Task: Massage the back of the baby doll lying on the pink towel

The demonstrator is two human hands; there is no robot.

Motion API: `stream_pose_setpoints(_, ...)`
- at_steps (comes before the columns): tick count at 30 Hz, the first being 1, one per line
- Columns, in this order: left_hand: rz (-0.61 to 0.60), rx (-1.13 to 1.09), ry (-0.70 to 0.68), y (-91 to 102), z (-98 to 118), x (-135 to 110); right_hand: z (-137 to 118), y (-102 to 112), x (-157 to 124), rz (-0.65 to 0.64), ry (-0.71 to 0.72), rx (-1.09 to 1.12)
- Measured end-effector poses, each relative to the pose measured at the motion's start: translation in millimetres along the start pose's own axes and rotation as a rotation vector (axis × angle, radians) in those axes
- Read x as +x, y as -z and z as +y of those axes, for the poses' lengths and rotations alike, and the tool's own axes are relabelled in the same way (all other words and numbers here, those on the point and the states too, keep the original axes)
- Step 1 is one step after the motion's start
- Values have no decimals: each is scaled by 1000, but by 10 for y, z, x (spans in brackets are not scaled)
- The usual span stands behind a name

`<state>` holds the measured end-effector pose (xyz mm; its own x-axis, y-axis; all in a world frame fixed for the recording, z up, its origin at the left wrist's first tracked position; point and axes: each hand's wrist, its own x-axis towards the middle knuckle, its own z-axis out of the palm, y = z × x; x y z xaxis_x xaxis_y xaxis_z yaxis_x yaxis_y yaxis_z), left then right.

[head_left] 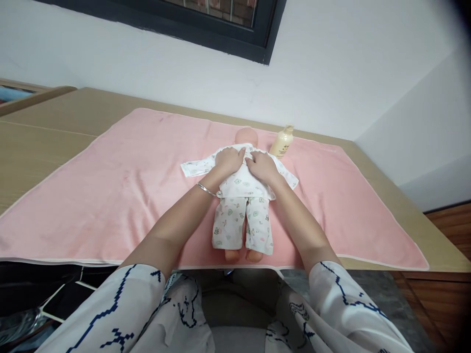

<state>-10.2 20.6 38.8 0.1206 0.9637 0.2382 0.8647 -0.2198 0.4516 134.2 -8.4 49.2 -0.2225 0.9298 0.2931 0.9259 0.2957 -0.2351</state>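
Note:
A baby doll [247, 135] lies flat on a pink cloth [147, 162], its bald head away from me and its feet toward me. It has on a white printed shirt [243, 184] and matching trousers [230, 228]. My left hand [228, 159], with a silver bangle on its wrist, rests on the upper part of the shirt. Beside it my right hand [263, 165] lies on the other side of the doll's upper body. Both palms face down with thumbs pointing inward and fingers laid along the shirt; the fingertips show only in part.
A pale yellow bottle [281, 142] stands on the cloth right of the doll's head. Under the cloth is a wooden table [73, 110] against a white wall [312, 73]. A dark-framed window [235, 37] is above. A wooden tray-like edge [40, 95] sits at far left.

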Motion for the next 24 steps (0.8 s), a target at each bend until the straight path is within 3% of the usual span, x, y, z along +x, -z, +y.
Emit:
stream_pose_setpoints(5,44,36,-54,-41,-4,-30,-7,-19,0,22,-13,23)
stream_pose_setpoints(12,130,108,-86,-123,10,-76,359,-81,132,15,104,284)
stream_pose_setpoints(18,162,129,-88,-157,10,-71,411,-285,155,86,12,202)
stream_pose_setpoints(24,170,129,-76,-169,8,-77,392,-311,134,105,19,188)
